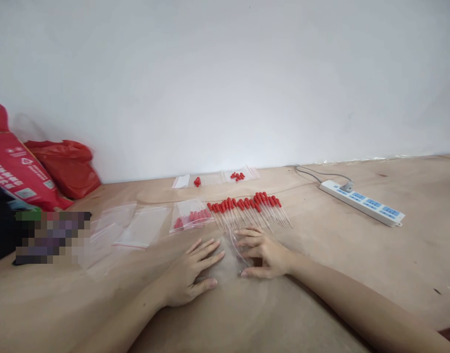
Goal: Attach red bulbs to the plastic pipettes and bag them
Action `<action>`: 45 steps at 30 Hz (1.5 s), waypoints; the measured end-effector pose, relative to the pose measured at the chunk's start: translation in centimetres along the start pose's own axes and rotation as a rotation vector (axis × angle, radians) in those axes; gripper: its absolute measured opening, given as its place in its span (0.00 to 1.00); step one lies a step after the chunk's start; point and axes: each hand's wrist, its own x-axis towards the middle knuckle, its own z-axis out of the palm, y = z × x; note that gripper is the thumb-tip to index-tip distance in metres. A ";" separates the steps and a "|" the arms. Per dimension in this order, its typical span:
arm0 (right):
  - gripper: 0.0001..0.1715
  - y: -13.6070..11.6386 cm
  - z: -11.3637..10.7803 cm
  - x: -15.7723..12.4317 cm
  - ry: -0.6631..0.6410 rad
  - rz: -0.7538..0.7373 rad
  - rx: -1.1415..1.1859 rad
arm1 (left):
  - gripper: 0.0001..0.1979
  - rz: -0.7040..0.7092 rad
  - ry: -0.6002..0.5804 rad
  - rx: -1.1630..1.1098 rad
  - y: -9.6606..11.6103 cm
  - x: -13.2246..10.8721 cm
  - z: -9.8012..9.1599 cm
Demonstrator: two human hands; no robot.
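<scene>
A row of several clear droppers with red bulbs [249, 208] lies on the brown table [320, 255]. Just in front of it a clear plastic bag [228, 255] lies flat between my hands. My left hand [191, 274] rests flat on the bag's left side with its fingers stretched out. On the bag's right edge my right hand [263, 252] has its fingers curled, thumb low, and it seems to pinch the bag edge. A filled bag of red-bulbed droppers [190, 218] lies to the left of the row.
Several empty clear bags [129, 228] lie at the left. Two small bags with red bulbs [217, 179] sit near the wall. A white power strip [362, 202] lies at the right. Red bags [41, 171] stand at the far left by a blurred patch.
</scene>
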 end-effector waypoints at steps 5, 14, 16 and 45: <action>0.09 0.0 0.8 0.0 0.023 0.003 0.011 | 0.26 0.023 0.032 -0.032 0.3 0.0 -0.4; 0.12 -0.1 0.2 -0.1 0.009 0.222 0.465 | 0.22 -0.049 0.090 -0.076 0.6 -0.5 -0.7; 0.13 0.0 0.0 -0.2 -0.008 0.251 0.521 | 0.24 -0.062 0.105 -0.093 0.6 -0.5 -0.8; 0.08 10.3 -6.0 3.1 0.629 0.850 -0.018 | 0.25 -0.035 0.103 -0.138 0.4 -0.4 -0.5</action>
